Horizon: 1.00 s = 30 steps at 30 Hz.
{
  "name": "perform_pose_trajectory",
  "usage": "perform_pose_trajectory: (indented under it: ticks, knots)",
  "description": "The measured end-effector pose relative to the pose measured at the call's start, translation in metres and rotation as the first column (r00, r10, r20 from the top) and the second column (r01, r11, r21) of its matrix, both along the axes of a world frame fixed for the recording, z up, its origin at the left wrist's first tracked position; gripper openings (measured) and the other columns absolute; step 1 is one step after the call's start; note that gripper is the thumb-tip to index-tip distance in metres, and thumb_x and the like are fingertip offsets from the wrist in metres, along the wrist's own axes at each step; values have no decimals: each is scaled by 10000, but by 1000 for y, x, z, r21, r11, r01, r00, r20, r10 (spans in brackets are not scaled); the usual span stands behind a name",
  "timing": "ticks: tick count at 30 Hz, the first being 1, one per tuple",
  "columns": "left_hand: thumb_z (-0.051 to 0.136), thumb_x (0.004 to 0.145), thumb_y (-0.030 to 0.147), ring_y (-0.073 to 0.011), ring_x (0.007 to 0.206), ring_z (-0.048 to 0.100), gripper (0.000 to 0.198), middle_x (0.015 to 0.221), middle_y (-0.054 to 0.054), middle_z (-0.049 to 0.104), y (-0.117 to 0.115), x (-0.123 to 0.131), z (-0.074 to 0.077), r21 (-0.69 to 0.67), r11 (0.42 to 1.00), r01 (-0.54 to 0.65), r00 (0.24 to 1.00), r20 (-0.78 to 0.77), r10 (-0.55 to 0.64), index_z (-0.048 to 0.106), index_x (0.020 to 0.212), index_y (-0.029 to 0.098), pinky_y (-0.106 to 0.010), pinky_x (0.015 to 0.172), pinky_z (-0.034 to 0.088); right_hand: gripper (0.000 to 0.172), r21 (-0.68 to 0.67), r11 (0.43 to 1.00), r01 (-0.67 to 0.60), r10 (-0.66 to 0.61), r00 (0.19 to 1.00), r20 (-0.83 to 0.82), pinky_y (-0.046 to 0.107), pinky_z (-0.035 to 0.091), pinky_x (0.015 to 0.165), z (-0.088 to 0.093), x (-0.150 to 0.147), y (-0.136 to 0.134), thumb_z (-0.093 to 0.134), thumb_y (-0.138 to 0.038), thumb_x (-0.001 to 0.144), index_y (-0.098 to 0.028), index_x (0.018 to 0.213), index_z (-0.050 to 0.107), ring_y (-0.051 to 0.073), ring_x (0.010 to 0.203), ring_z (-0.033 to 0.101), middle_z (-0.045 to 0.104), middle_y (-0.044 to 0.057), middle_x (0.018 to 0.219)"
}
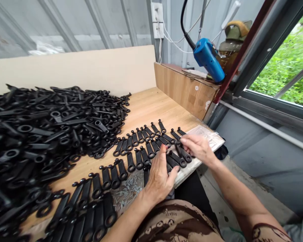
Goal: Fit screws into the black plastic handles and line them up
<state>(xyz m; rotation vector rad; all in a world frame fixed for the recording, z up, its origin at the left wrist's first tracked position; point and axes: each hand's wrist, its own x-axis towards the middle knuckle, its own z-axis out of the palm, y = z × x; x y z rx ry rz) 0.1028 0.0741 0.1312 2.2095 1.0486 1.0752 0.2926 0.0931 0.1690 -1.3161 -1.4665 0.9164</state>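
Note:
Rows of black ring-ended levers, each with a small ball at its narrow end, lie on the wooden tabletop. My left hand rests over the front rows near the table's edge, fingers stretched out and thumb spread away. Beside its thumb lies a lever, ring toward me. To the right, my right hand pinches the ball end of another lever; its fingertips are partly hidden. Small metal pins are scattered in front of the rows, left of my left wrist.
A big heap of the same levers covers the table's left side. A blue power tool hangs by a cable at upper right, before a drink bottle. A wooden box borders the back right, near the window.

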Motion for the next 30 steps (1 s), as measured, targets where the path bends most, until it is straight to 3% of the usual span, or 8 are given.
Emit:
perform_pose_trajectory:
  ticks: [2,4,6,8,15,21,26,30]
  knots:
    - [516,816,224,-269,1196,405,582,1274,-151,480,2,3,4,52,999,11,994,-110,-6,296,1348,142,-427,1006,297,302,50,998,45,-60,923,380,207,373,512,1,33,15,473,-377,843,-157,716,638,105,525,505,549,-4,547]
    - [466,841,226,-263,1121,441,375,1120,-125,571,2,11,5,53,995,80,967,-245,-65,461,1207,143,-415,956,328,319,23,995,94,-83,710,699,231,370,570,-7,57,28,443,-355,857,-163,707,649,146,620,561,611,40,615]
    - [434,849,220,-263,1059,463,259,1019,-107,600,3,25,2,9,979,204,910,-371,-186,531,1080,153,-413,897,353,350,-43,985,168,-50,513,857,250,367,592,-21,69,38,416,-362,868,-156,730,664,194,710,606,658,95,700]
    - [448,833,214,-265,1039,465,230,1022,-104,589,4,45,-3,-31,948,316,835,-466,-294,537,1038,163,-417,866,361,389,-104,973,206,5,431,902,261,371,599,-36,71,43,389,-383,880,-147,752,671,228,762,630,677,132,754]
    - [574,766,377,-291,1163,365,512,1212,-132,483,25,94,-31,-8,929,371,763,-567,-310,418,1202,157,-473,944,308,395,-82,962,262,-69,520,851,274,411,684,-62,85,28,384,-434,881,-180,1068,621,239,918,623,690,119,935]
    - [586,758,384,-290,1134,382,534,1193,-135,494,31,89,-41,-13,930,368,757,-576,-307,411,1205,149,-487,945,297,358,-214,970,112,66,729,682,296,434,747,-80,98,13,476,-394,807,-178,1024,661,245,917,614,683,100,967]
    - [571,758,419,-265,1074,426,521,1138,-116,532,23,84,-40,-2,941,337,759,-592,-273,447,1172,127,-458,918,326,391,-154,986,70,50,748,662,351,439,825,-99,87,12,437,-370,786,-142,1010,662,268,952,608,672,126,1008]
    - [541,770,476,-287,1135,401,605,1198,-121,505,14,67,-31,53,925,377,764,-582,-278,395,1248,135,-433,868,373,370,-133,984,117,1,747,664,384,487,757,-114,105,15,511,-478,692,-213,869,699,301,875,641,704,103,919]
